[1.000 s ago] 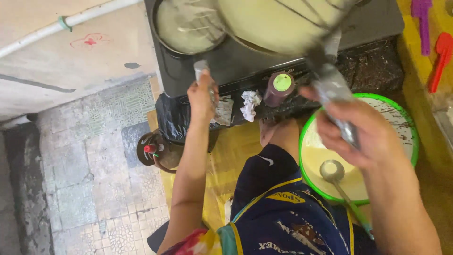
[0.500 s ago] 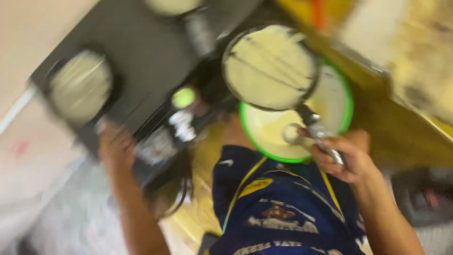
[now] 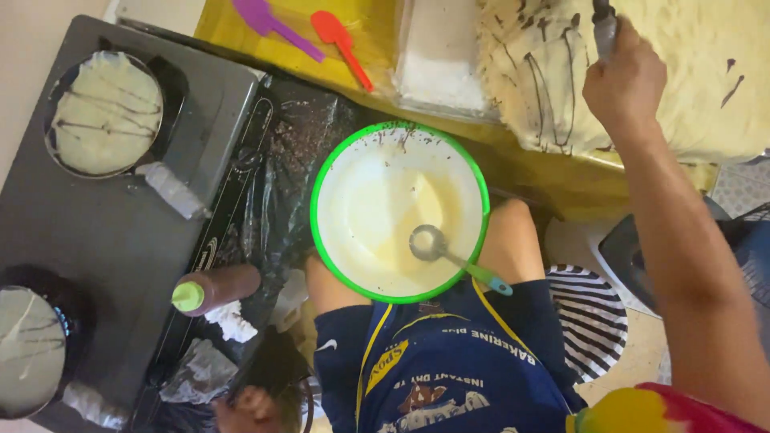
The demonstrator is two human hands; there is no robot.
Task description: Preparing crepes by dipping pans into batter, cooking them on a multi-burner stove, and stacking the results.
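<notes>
Yellow tabletop [image 3: 241, 36] carries 2 plastic spatulas, purple [image 3: 273, 22] and red [image 3: 341, 40], beside a clear rectangular tub [image 3: 437, 60]. Right hand [image 3: 626, 80] is closed around a dark pan handle [image 3: 604, 28] over stacked drizzled crepes [image 3: 722, 72]. Left hand [image 3: 249, 409] is mostly cropped; its fingers cannot be judged. A green-rimmed batter bowl [image 3: 321, 240] sits centre, and a green-capped brown squeeze bottle [image 3: 216, 290] lies on the black stove [image 3: 104, 248].

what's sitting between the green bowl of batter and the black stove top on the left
In the head view, a crumpled black plastic sheet speckled with crumbs covers the stretch between the green bowl and the stove top. A brown squeeze bottle with a green cap lies on its lower part.
</notes>
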